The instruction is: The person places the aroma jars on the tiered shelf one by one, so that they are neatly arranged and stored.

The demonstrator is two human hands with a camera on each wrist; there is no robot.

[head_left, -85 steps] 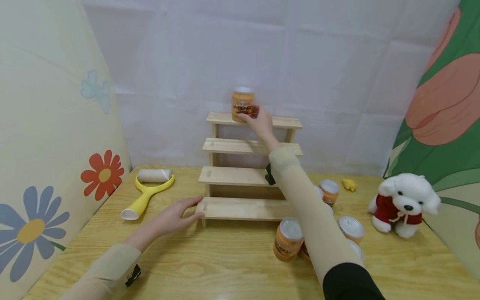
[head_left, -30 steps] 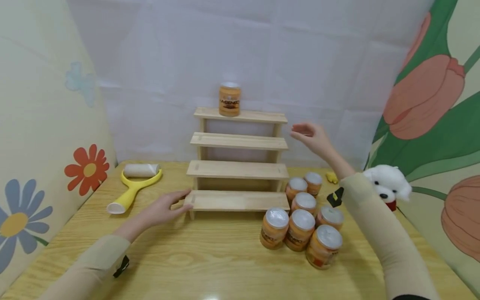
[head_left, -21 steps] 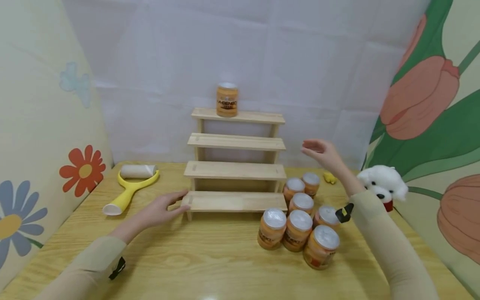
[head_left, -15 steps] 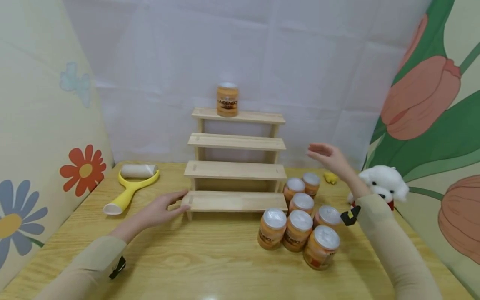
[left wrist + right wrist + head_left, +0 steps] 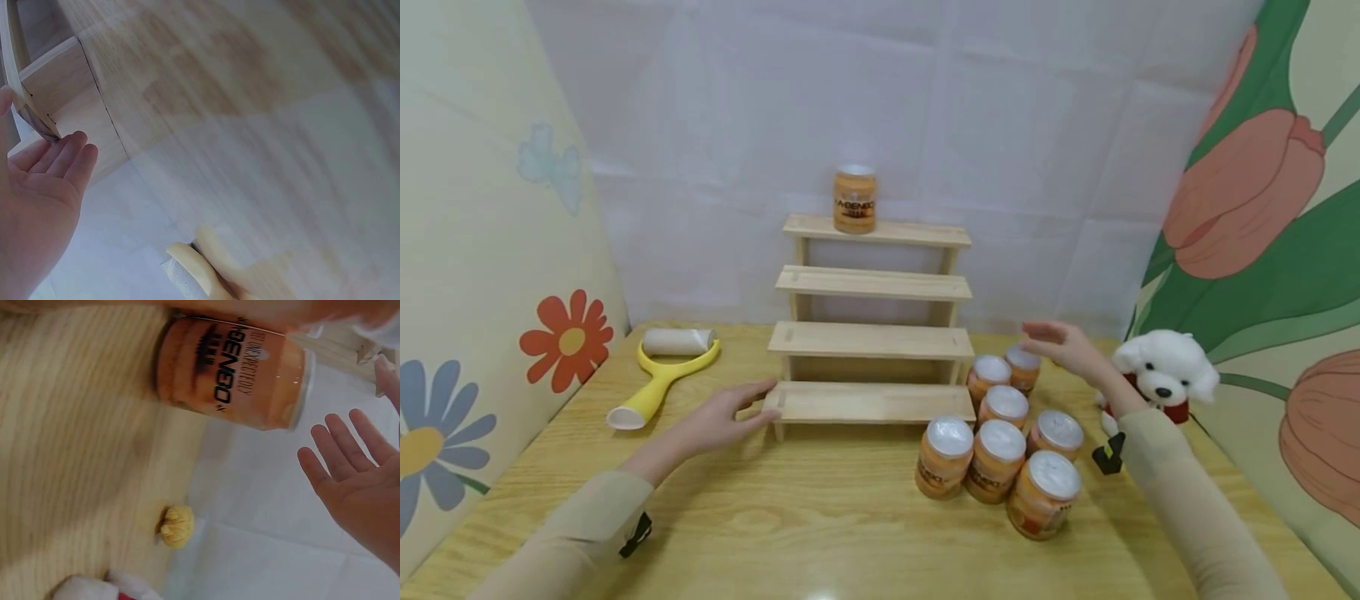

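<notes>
I rested my left hand (image 5: 718, 423), fingers relaxed, against the wooden stand (image 5: 872, 402) at its lower left; my right hand (image 5: 1069, 350) hung spread near 7 orange cans (image 5: 996, 473). 1 upright can (image 5: 854, 200) topped the stand.

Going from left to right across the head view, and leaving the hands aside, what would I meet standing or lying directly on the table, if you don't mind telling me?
Yellow-handled roller, four-tier wooden stand, group of orange cans, white plush dog.
</notes>
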